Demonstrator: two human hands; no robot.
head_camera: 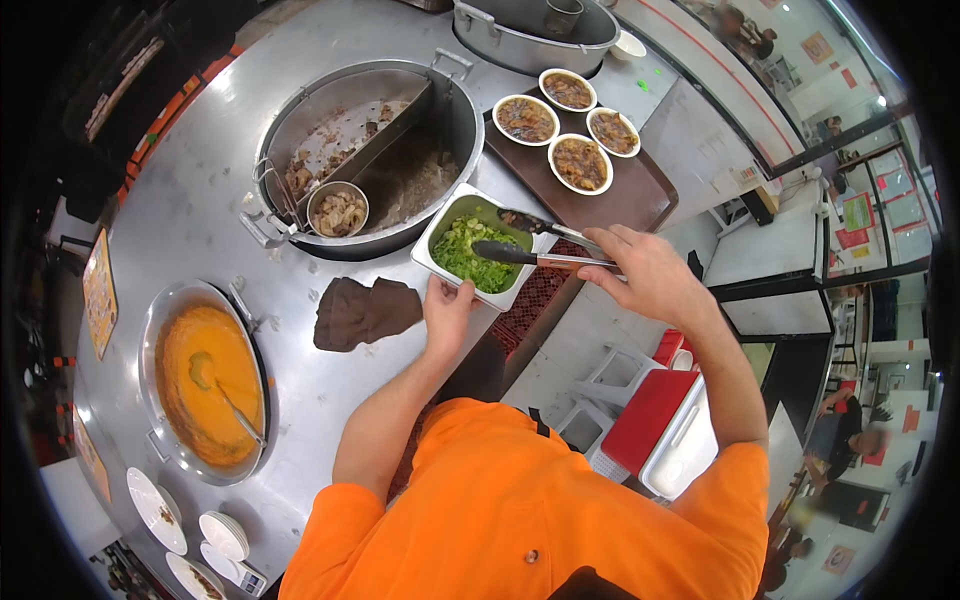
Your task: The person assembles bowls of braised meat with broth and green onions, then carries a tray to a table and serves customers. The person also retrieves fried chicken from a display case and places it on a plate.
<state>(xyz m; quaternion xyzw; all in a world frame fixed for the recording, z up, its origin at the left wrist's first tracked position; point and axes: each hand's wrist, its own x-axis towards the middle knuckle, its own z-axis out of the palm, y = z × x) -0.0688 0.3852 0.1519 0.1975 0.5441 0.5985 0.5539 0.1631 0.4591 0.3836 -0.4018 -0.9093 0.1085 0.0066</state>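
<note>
My left hand grips the near rim of a steel food pan, thumb over the edge. Chopped green onions cover the pan's bottom. In my right hand is a pair of tongs with dark tips and metal arms. The tong tips are spread apart over the pan's right part; whether they touch the onions I cannot tell. Beyond the pan, a brown tray carries several white bowls of brown stew, the closest bowl just past the tongs.
Left of the pan stands a large divided pot with a steel strainer cup inside. A dark folded cloth lies on the steel counter. Further left are a pot of orange soup with a ladle, and stacked white bowls.
</note>
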